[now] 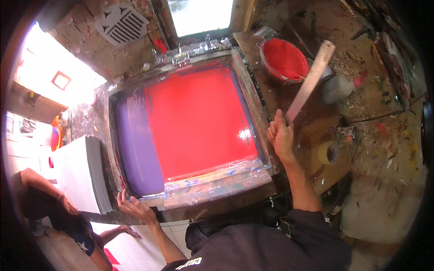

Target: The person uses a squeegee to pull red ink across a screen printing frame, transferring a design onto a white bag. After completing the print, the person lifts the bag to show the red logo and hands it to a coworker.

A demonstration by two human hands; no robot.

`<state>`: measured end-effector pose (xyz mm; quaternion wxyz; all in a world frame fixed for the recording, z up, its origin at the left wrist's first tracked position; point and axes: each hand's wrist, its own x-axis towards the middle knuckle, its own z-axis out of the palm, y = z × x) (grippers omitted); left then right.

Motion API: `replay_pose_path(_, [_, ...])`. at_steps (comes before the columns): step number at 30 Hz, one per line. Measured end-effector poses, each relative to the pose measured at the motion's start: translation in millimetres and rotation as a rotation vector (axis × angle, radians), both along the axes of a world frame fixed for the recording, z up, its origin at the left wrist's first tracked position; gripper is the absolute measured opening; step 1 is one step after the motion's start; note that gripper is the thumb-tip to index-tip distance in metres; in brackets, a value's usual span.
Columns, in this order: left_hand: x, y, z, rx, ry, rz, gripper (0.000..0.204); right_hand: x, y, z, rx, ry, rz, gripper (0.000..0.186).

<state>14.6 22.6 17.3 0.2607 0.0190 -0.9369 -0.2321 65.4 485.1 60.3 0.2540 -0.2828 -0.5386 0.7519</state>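
Note:
A wooden screen-printing frame (256, 103) lies in front of me, its mesh covered by glossy red ink (194, 122) with a purple strip (138, 144) along the left. At the frame's near left corner is my left hand (135, 208), fingers apart, their tips at the edge; firm contact is hard to make out. My right hand (281, 137), raised beside the frame's right side, is closed around one end of a long flat wooden strip (309, 83) that slants up and away. A paint-stained board (219, 186) lies across the frame's near end.
Right of the frame stand a bucket of red ink (285, 58), a translucent bottle (338, 88) and a tape roll (328, 152). A tall stack of white paper (79, 174) sits to the left, near another person's hand (68, 204). Hinge clamps (181, 58) line the far edge.

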Motion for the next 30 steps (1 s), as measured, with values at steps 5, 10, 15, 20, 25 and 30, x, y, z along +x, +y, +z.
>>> replay_pose_path(5, [-2.8, 4.3, 3.6, -0.025, -0.003, -0.02, 0.045, 14.5, -9.8, 3.5, -0.006, -0.024, -0.069, 0.051])
replay_pose_path(10, [-0.9, -5.5, -3.7, -0.059, -0.042, -0.016, 0.05, 15.7, -15.5, -3.9, 0.026, -0.058, -0.146, 0.051])
replay_pose_path(15, [-3.2, 2.3, -1.7, 0.005, -0.041, 0.001, 0.05, 8.4, -18.2, 2.3, 0.023, -0.066, -0.214, 0.049])
replay_pose_path(20, [-3.1, -2.5, -2.1, -0.05, -0.04, -0.005, 0.048, 1.9, -20.2, 4.5, 0.058, -0.09, -0.24, 0.048])
replay_pose_path(25, [-6.8, -5.2, -6.7, -0.03, -0.022, -0.033, 0.048, -2.0, -19.7, 3.0, 0.075, -0.076, -0.267, 0.049])
replay_pose_path(30, [-2.8, -9.1, -3.2, -0.084, -0.042, -0.031, 0.049, 8.2, -16.7, 5.4, -0.001, -0.061, -0.199, 0.049])
